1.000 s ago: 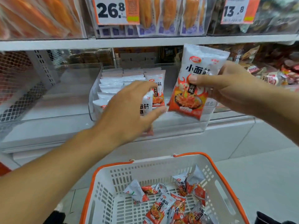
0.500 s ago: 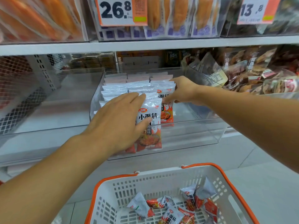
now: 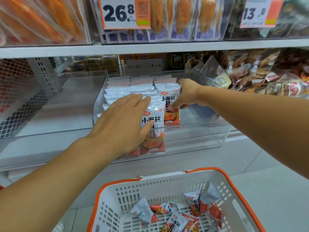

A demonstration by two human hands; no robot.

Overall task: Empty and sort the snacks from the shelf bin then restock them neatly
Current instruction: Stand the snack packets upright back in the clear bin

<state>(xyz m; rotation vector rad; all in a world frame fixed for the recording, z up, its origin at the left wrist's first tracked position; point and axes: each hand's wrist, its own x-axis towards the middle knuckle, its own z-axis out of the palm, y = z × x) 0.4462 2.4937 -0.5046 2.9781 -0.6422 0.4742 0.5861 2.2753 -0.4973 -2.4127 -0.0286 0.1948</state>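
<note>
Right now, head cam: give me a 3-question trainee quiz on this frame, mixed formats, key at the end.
1. True or false: the left hand lies flat against the front snack packet in the clear bin.
2. Multiple choice: the right hand is at A) the basket, B) the right-hand row of packets in the bin, C) the price tag.
3. Fill in: loose packets still wait in the white and ____ basket.

Key: 1 true; 2 B; 3 orange.
</note>
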